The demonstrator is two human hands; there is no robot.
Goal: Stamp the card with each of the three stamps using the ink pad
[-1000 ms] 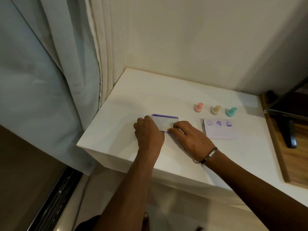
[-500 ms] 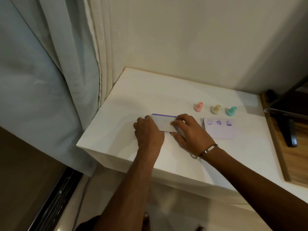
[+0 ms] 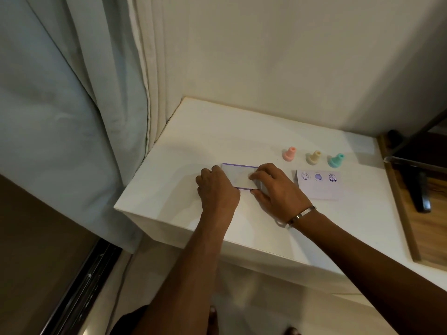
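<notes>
Right hand [image 3: 278, 189] has slid up onto the ink pad [image 3: 238, 176], fingers grasping its right end while the left hand [image 3: 217, 189] grips the left end; the card [image 3: 319, 184], just right, already shows three prints, stamps [image 3: 314, 157] standing behind it.

A plain cream wall [image 3: 290, 56] fills the 12 o'clock to 2 o'clock sector, evenly lit and unmarked, with a white table [image 3: 217, 141] set into the corner below it. Pale grey-green curtains [image 3: 60, 105] hang in vertical folds from 9 o'clock to 11 o'clock, touching the table's left edge, and a dark metal floor track [image 3: 79, 293] runs diagonally at 7 o'clock beside a dim brown floor surface [image 3: 36, 238]. At 3 o'clock a wooden surface [image 3: 430, 238] with a raised border adjoins the table and carries a black stand [image 3: 420, 189].
</notes>
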